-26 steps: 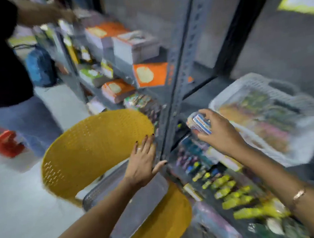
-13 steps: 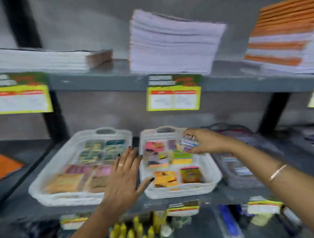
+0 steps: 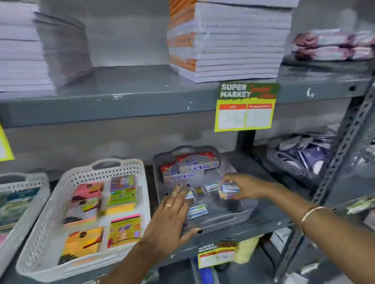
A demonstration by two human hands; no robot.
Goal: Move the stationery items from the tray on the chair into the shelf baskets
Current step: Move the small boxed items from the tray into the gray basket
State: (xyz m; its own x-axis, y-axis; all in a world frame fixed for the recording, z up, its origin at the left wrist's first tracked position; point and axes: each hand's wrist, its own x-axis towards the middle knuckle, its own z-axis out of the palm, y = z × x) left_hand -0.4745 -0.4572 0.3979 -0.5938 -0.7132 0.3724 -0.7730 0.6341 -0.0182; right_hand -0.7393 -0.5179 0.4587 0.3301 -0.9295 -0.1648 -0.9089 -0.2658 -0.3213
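Over the grey basket [image 3: 242, 213] on the middle shelf [image 3: 123, 255] is where the right hand [image 3: 243, 188] is now parked, fingers closed around a small bundle of blue-and-white packets [image 3: 228, 189]; the bundle is held just above the basket's floor, not let go yet; half a second back it was being carried over the white basket of sticky notes [image 3: 54, 217], so the drop spot has clearly been switched to the grey one, where similar little packets [image 3: 197, 211] and long boxes [image 3: 190, 168] are already kept; looks like the matching bin was found, so this item is probably about to be placed. The left hand [image 3: 172, 218] is open, fingers spread, laid flat over the grey basket's near-left rim, gripping nothing; earlier it was hovering between the two white baskets. A second ago the yellow chair and tray were in view; now neither can be seen; only shelving and stacked notebooks [image 3: 230, 41] up top.
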